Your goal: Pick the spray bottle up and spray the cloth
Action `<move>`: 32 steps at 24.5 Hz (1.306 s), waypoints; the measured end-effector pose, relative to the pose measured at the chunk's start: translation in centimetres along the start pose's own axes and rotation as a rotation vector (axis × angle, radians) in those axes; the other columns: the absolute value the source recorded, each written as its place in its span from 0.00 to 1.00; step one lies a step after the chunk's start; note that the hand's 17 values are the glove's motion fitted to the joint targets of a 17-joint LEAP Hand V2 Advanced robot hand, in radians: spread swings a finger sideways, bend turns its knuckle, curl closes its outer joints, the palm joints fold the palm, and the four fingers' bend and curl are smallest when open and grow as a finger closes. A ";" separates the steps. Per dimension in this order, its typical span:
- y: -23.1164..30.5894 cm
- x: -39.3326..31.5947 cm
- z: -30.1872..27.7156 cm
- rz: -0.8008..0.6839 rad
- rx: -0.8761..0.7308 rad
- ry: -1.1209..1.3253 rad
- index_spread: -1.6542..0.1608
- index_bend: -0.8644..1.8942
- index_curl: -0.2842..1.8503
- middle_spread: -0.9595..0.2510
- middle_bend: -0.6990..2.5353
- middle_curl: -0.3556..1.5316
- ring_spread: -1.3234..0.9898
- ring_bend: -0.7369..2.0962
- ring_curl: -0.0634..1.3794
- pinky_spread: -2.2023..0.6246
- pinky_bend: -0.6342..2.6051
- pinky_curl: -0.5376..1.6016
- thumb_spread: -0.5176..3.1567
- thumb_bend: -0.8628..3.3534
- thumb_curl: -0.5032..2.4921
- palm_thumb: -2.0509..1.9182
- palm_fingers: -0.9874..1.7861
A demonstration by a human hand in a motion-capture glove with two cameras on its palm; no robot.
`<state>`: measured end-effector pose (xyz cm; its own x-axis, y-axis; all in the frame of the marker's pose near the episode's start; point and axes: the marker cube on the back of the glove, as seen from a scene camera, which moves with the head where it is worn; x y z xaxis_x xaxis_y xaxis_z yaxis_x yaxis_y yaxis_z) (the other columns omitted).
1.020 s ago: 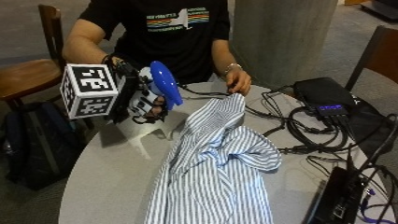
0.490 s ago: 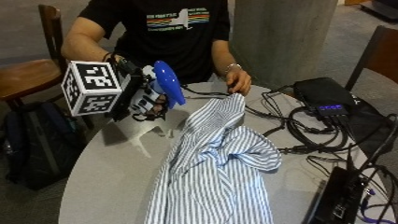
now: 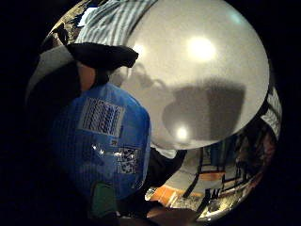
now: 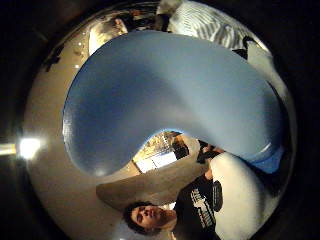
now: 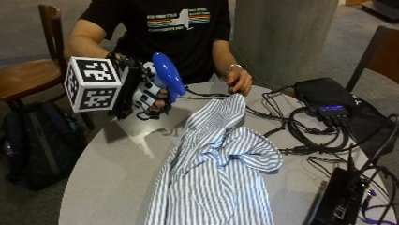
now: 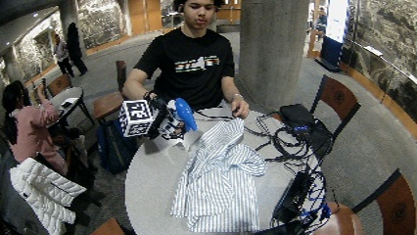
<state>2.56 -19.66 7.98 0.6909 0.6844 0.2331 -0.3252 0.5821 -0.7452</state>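
Round and grey, the desk (image 5: 118,164) sits beside a concrete pillar (image 5: 280,42) in a public hall, with a tangle of cables (image 5: 299,126) and a black box (image 5: 321,93) along its far side. Your gloved right hand (image 5: 144,93) has the spray bottle (image 5: 167,75) lifted clear of the desk, near its edge on your own side, and the blue spray head points toward the cloth. Your fingers (image 5: 152,96) are curled round the bottle's neck below the head; whether one sits on the trigger I cannot tell. From the palm, the blue body with its label (image 3: 101,141) hangs close under the hand, above bare desk.

The bottle looks like rigid plastic, probably light and rather smooth, so the narrow neck under the head is the sensible place to hold it, leaving a finger free for the trigger. How full it is cannot be seen; liquid may shift the weight as you tilt.

The striped shirt (image 5: 218,168) lies crumpled down the middle of the desk, just beside the bottle. It is soft and will give under any touch. Your bare left hand (image 5: 240,82) rests at its far end, at the collar.
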 end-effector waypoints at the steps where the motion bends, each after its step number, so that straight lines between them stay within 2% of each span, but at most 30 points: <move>1: 0.2 -0.4 0.3 -0.050 0.016 -0.019 0.83 0.40 0.40 0.75 0.33 0.46 0.57 0.37 0.33 0.86 0.30 0.41 0.39 0.20 0.35 0.74 0.79; 9: 4.1 -6.2 6.5 -0.567 0.049 -0.148 0.83 0.40 0.41 0.75 0.33 0.47 0.56 0.37 0.34 0.86 0.29 0.40 0.39 0.20 0.35 0.74 0.79; 14: 6.0 -8.9 12.7 -0.736 -0.042 -0.233 0.83 0.41 0.41 0.75 0.33 0.47 0.56 0.37 0.33 0.86 0.28 0.40 0.40 0.20 0.34 0.73 0.79; 18: 6.0 -9.3 17.9 -0.787 -0.074 -0.235 0.83 0.41 0.41 0.75 0.33 0.47 0.56 0.37 0.33 0.86 0.28 0.40 0.41 0.19 0.33 0.72 0.78; 22: 4.5 -8.2 22.4 -0.764 -0.070 -0.221 0.83 0.41 0.41 0.75 0.33 0.47 0.56 0.37 0.33 0.86 0.28 0.40 0.42 0.19 0.32 0.71 0.78; 32: 0.5 -5.6 27.3 -0.683 -0.002 -0.160 0.82 0.41 0.41 0.75 0.32 0.46 0.56 0.36 0.33 0.86 0.28 0.40 0.42 0.20 0.31 0.70 0.78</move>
<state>-19.12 -11.24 23.37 0.6363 0.2217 0.7389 0.1497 0.9042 -0.4001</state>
